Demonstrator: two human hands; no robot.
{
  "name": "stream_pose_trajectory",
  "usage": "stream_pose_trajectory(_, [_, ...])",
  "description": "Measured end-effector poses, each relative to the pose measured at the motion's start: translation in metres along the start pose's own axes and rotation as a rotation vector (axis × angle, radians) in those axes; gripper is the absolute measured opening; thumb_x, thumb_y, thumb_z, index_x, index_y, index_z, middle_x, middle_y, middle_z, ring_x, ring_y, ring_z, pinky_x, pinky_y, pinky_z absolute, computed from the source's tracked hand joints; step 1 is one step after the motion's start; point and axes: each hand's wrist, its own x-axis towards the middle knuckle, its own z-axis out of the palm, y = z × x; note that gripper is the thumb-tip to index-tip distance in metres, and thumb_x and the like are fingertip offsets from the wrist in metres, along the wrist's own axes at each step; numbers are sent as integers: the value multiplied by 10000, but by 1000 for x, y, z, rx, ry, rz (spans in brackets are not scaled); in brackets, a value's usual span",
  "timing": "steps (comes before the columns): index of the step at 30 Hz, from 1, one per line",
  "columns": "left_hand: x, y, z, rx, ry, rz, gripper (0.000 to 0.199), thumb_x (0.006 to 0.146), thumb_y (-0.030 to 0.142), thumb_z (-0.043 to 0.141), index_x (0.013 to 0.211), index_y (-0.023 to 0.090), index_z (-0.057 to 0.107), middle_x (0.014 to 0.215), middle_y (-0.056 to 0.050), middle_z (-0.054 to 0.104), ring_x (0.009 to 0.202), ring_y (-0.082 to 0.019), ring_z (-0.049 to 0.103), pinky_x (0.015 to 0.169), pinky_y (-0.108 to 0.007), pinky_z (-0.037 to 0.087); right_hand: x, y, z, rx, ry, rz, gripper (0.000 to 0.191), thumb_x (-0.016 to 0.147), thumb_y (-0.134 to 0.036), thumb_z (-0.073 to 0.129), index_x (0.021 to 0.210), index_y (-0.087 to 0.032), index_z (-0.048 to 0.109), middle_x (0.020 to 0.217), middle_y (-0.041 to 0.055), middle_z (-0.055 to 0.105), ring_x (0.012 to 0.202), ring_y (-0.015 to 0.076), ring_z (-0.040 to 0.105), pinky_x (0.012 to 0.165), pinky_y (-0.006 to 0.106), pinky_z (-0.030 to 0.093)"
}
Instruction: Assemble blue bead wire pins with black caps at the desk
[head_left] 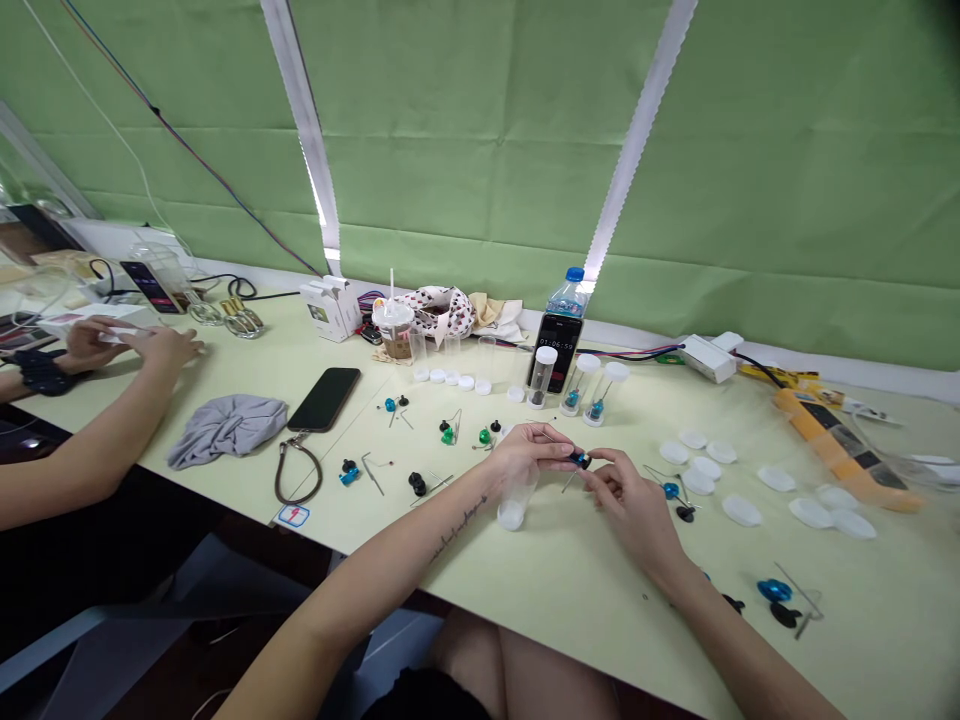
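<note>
Both of my hands meet over the table at a small blue and black part (580,458). My left hand (536,447) pinches it from the left, with a thin metal rod showing by the fingers. From the right, the fingertips of my right hand (616,488) close against the same part. Under my left wrist stands a clear tube (516,496) with a white base, partly covered by the forearm. Just right of my right hand lie a blue piece (670,490), a black disc (685,514) and thin metal pieces.
Capped tubes (546,375) hold parts before a phone timer (556,350) and water bottle (568,292). White caps (741,510) lie right, near an orange tool (847,450). Sets of small parts (448,434) dot the table. Another person's hands (127,343) work at left.
</note>
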Motion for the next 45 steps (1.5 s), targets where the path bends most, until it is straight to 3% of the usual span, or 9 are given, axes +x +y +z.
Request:
stream_pose_trajectory(11, [2, -2, -1, -9, -13, -8, 388, 547, 292, 843, 803, 78, 646, 879, -113, 706, 808, -186, 684, 853, -354, 510, 0, 3, 1, -34, -17, -15, 331, 921, -512, 352, 983, -243, 535, 714, 9, 667, 571, 171, 612, 597, 290, 464])
stream_pose_trajectory(17, [3, -3, -2, 0, -17, -2, 388, 561, 297, 837, 819, 75, 651, 899, -125, 705, 829, -194, 683, 868, -366, 508, 0, 0, 1, -6, -11, -1, 334, 904, -498, 409, 1106, -242, 480, 722, 2, 665, 590, 177, 611, 622, 297, 466])
stream_pose_trajectory(26, [2, -3, -2, -13, -35, -14, 380, 557, 281, 840, 807, 70, 648, 881, -122, 704, 817, -193, 684, 844, -348, 515, 1, 5, 2, -25, -21, -19, 324, 915, -509, 367, 966, -237, 536, 722, 13, 673, 566, 168, 612, 585, 283, 462])
stream_pose_trajectory(32, [3, -4, -3, -6, -35, 1, 368, 579, 273, 830, 821, 70, 640, 890, -124, 704, 816, -190, 683, 844, -351, 516, 0, -1, 1, -17, -10, 4, 303, 888, -485, 456, 1071, -246, 486, 702, -12, 656, 578, 165, 599, 603, 279, 450])
stream_pose_trajectory(45, [4, -6, -5, -17, -46, 12, 344, 596, 254, 820, 820, 69, 637, 895, -128, 703, 821, -193, 684, 828, -341, 521, 1, 5, 3, -16, -11, -16, 287, 895, -492, 428, 1019, -243, 498, 712, 4, 667, 566, 171, 606, 598, 291, 460])
